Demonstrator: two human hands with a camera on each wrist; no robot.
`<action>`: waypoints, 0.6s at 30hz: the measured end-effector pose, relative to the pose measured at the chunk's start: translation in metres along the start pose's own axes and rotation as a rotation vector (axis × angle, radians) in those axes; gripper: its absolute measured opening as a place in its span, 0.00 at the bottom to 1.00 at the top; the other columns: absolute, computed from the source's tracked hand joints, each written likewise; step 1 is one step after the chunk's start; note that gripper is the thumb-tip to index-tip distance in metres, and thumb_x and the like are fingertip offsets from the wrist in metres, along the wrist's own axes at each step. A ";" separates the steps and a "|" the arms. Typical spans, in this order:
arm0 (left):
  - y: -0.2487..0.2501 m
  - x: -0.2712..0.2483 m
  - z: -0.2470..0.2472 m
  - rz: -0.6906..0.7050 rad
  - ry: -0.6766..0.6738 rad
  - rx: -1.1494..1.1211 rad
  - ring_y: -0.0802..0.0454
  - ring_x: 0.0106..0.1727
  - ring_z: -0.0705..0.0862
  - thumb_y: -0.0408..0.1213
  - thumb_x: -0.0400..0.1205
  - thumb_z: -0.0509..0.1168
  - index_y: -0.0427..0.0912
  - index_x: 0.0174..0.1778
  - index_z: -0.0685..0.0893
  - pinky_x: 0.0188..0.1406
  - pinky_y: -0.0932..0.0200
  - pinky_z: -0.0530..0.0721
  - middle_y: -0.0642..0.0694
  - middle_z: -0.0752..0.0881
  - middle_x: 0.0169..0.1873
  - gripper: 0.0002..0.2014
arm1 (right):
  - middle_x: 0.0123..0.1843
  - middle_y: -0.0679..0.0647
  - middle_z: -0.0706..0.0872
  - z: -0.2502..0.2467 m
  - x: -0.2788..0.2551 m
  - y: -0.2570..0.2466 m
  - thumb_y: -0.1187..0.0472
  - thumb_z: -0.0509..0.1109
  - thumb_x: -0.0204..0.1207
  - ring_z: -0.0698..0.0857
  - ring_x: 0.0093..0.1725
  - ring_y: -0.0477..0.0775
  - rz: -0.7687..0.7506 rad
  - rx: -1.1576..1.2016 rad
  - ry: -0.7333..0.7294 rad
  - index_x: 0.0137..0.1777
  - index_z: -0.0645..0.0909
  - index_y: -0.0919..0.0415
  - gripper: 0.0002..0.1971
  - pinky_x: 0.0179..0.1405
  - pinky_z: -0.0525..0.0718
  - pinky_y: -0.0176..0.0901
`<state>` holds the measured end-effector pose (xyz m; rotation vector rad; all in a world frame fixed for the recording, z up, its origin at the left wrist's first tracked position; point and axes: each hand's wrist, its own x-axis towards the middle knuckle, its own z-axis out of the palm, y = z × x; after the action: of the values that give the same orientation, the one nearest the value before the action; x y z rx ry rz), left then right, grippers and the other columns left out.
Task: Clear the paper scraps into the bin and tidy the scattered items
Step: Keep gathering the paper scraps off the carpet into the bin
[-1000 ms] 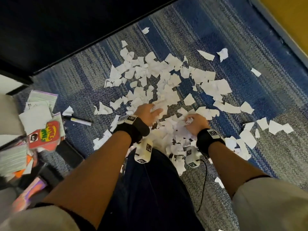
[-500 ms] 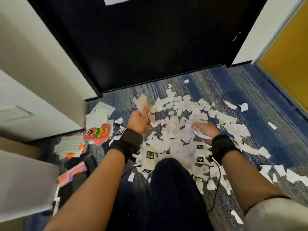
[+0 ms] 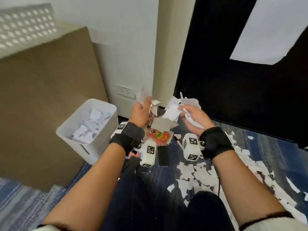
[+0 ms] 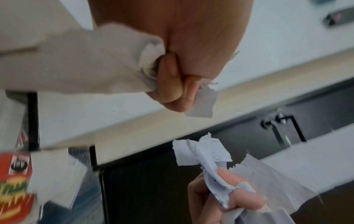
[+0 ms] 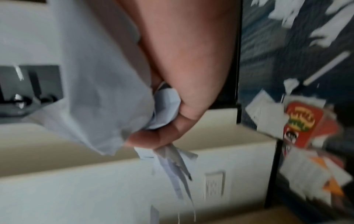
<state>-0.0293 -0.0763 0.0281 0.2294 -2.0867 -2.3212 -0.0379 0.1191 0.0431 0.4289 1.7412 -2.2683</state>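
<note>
Above the carpet point(image 3: 275, 147), both hands are raised side by side, apart. Left hand point(image 3: 140, 114) is fisted around a wad of paper scraps point(image 3: 145, 95), fingers point(image 4: 172, 84) curled tight, bits sticking out top and bottom. Right hand point(image 3: 191, 119) is palm-up, fingers point(image 4: 239, 197) curled on its own bunch of scraps point(image 3: 176, 105). White bin point(image 3: 100, 104), already holding scraps, stands just left of the left hand, lower. Loose scraps point(image 3: 191, 172) lie on the carpet below the right wrist. Red card point(image 3: 158, 135) and papers lie below, between the hands.
</note>
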 end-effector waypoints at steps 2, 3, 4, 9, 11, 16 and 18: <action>0.012 0.004 -0.053 0.027 0.120 -0.008 0.60 0.13 0.62 0.50 0.88 0.57 0.46 0.32 0.66 0.15 0.70 0.58 0.57 0.63 0.13 0.19 | 0.38 0.51 0.81 0.056 0.008 0.004 0.68 0.65 0.80 0.82 0.31 0.43 0.003 -0.087 -0.109 0.45 0.81 0.62 0.05 0.30 0.80 0.28; 0.015 0.006 -0.077 0.039 0.174 -0.012 0.59 0.13 0.63 0.50 0.88 0.57 0.47 0.33 0.66 0.15 0.70 0.58 0.56 0.63 0.14 0.19 | 0.38 0.51 0.82 0.081 0.013 0.007 0.67 0.66 0.80 0.82 0.32 0.44 0.010 -0.093 -0.154 0.44 0.82 0.62 0.05 0.31 0.80 0.29; 0.017 0.007 -0.102 0.048 0.227 -0.020 0.59 0.13 0.63 0.50 0.88 0.57 0.47 0.32 0.66 0.15 0.69 0.58 0.56 0.63 0.14 0.19 | 0.40 0.53 0.82 0.106 0.018 0.012 0.66 0.67 0.79 0.82 0.33 0.44 0.025 -0.111 -0.194 0.44 0.82 0.62 0.04 0.33 0.80 0.31; -0.003 0.018 -0.196 -0.019 0.456 -0.014 0.59 0.13 0.66 0.51 0.87 0.58 0.45 0.31 0.69 0.15 0.70 0.61 0.56 0.68 0.14 0.20 | 0.37 0.58 0.85 0.210 0.034 0.042 0.75 0.64 0.79 0.85 0.29 0.46 0.166 -0.063 -0.326 0.41 0.82 0.68 0.08 0.24 0.79 0.31; -0.018 0.020 -0.217 -0.056 0.497 -0.013 0.58 0.15 0.68 0.52 0.87 0.58 0.45 0.32 0.72 0.15 0.69 0.62 0.54 0.71 0.17 0.20 | 0.40 0.60 0.87 0.239 0.045 0.060 0.72 0.68 0.78 0.87 0.32 0.49 0.167 -0.205 -0.339 0.45 0.84 0.68 0.03 0.30 0.83 0.36; -0.048 0.026 -0.247 -0.090 0.440 0.117 0.52 0.32 0.83 0.48 0.88 0.56 0.40 0.60 0.84 0.29 0.59 0.82 0.51 0.85 0.31 0.18 | 0.44 0.61 0.88 0.283 0.080 0.096 0.69 0.76 0.72 0.86 0.44 0.59 0.069 -0.526 -0.266 0.48 0.87 0.60 0.07 0.42 0.84 0.50; -0.055 0.029 -0.252 -0.104 0.378 0.180 0.48 0.49 0.88 0.52 0.87 0.58 0.47 0.65 0.83 0.49 0.48 0.88 0.48 0.90 0.48 0.18 | 0.47 0.55 0.87 0.291 0.095 0.106 0.58 0.79 0.70 0.86 0.45 0.58 0.025 -0.759 -0.297 0.48 0.83 0.52 0.09 0.37 0.86 0.47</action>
<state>-0.0235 -0.3219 -0.0541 0.7323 -2.1233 -1.9415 -0.1099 -0.1910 -0.0169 -0.0432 2.2052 -1.3879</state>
